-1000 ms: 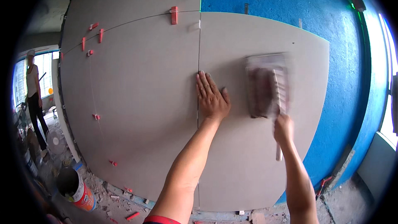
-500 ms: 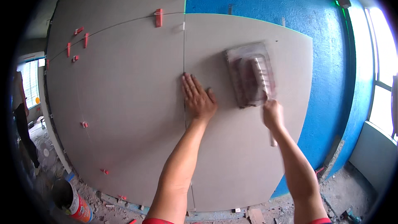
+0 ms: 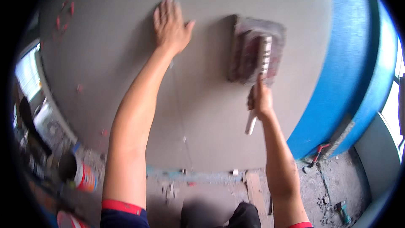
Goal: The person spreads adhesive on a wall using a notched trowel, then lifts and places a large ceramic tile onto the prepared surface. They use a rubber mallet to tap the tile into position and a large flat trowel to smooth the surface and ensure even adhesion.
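Observation:
My left hand [image 3: 172, 29] lies flat on the large grey wall tiles, fingers up and slightly apart, over the upright seam between the left tile [image 3: 99, 55] and the right tile [image 3: 211, 118]. In my right hand [image 3: 262, 100] is the pale handle of a tile beater [image 3: 249, 57], a broad rectangular paddle with a dark red, dusty back. The paddle stands against or just off the right tile; motion blur hides whether it touches. Small red tile-levelling wedges [image 3: 71, 7] show blurred on the left tile.
Blue-coated wall [image 3: 325, 88] borders the right tile. On the dusty floor stand a red-and-white bucket [image 3: 84, 177] at left and a green tool [image 3: 343, 212] at right. A plank [image 3: 254, 190] lies below the tiles. Windows [image 3: 30, 74] show at both sides.
The view has tilted downward. My left hand has shifted up and left on the tiles, now across the seam. The tile beater sits somewhat lower on the right tile, still in my right hand.

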Motion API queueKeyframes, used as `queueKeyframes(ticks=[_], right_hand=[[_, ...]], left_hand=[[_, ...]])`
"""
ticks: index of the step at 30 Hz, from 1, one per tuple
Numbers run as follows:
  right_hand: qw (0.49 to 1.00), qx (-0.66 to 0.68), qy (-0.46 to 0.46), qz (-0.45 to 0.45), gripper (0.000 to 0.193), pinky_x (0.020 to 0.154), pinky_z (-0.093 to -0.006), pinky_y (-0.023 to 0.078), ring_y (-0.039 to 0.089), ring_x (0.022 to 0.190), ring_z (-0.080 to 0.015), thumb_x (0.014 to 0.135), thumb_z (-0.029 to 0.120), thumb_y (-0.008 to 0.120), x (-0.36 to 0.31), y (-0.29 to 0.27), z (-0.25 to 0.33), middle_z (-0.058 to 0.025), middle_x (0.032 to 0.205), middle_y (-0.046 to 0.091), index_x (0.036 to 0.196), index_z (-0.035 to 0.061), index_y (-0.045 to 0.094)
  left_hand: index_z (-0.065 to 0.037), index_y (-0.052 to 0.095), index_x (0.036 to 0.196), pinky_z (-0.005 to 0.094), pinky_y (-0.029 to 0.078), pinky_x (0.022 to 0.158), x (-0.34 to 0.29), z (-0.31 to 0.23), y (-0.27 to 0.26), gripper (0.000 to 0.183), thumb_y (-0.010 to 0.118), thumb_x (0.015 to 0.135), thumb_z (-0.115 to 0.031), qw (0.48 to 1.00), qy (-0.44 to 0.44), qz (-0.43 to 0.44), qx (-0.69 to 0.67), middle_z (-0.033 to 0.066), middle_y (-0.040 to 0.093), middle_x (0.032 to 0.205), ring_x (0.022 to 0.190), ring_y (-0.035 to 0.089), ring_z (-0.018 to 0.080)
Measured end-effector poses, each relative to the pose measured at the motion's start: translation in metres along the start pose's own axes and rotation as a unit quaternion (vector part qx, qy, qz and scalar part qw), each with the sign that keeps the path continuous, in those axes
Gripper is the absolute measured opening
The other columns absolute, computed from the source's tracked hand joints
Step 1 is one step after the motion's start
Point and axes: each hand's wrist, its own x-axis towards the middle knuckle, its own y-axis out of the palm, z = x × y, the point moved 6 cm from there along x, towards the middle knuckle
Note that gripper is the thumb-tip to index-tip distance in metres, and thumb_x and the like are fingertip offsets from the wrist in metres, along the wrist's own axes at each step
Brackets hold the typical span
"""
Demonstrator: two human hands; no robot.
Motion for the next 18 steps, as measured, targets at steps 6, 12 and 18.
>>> queueKeyframes(ticks=[6, 12, 18], right_hand=[[0.998, 0.022, 0.015, 0.054, 0.069, 0.041, -0.0303, 0.035, 0.041, 0.040, -0.0143, 0.097, 0.067, 0.036, 0.007, 0.019, -0.069, -0.0024, 0.047, 0.039, 0.058, 0.0098, 0.041], [0.998, -0.067, 0.000, 0.018, 0.067, 0.039, -0.0273, 0.032, 0.041, 0.040, -0.0114, 0.098, 0.063, 0.039, -0.029, 0.007, -0.188, -0.0012, 0.048, 0.043, 0.059, 0.0089, 0.044], [0.996, -0.032, -0.075, 0.037, 0.067, 0.037, -0.0251, 0.028, 0.039, 0.041, -0.0083, 0.093, 0.069, 0.043, -0.126, -0.034, -0.220, 0.0009, 0.047, 0.043, 0.065, 0.0080, 0.048]], left_hand=[[0.009, 0.022, 0.149, 0.0526, 0.014, 0.119, -0.010, -0.042, 0.043, 0.075, 0.043, 0.098, -0.042, 0.989, 0.089, -0.029, -0.115, 0.0281, 0.023, 0.156, 0.147, 0.016, 0.0420], [0.010, 0.033, 0.145, 0.0495, 0.017, 0.120, -0.048, -0.039, 0.048, 0.070, 0.048, 0.091, -0.031, 0.974, 0.119, -0.050, -0.188, 0.0287, 0.027, 0.154, 0.146, 0.022, 0.0414], [0.012, 0.029, 0.146, 0.0486, 0.014, 0.121, -0.045, -0.040, 0.051, 0.072, 0.044, 0.092, -0.033, 0.978, 0.142, -0.056, -0.143, 0.0290, 0.022, 0.156, 0.147, 0.018, 0.0418]])
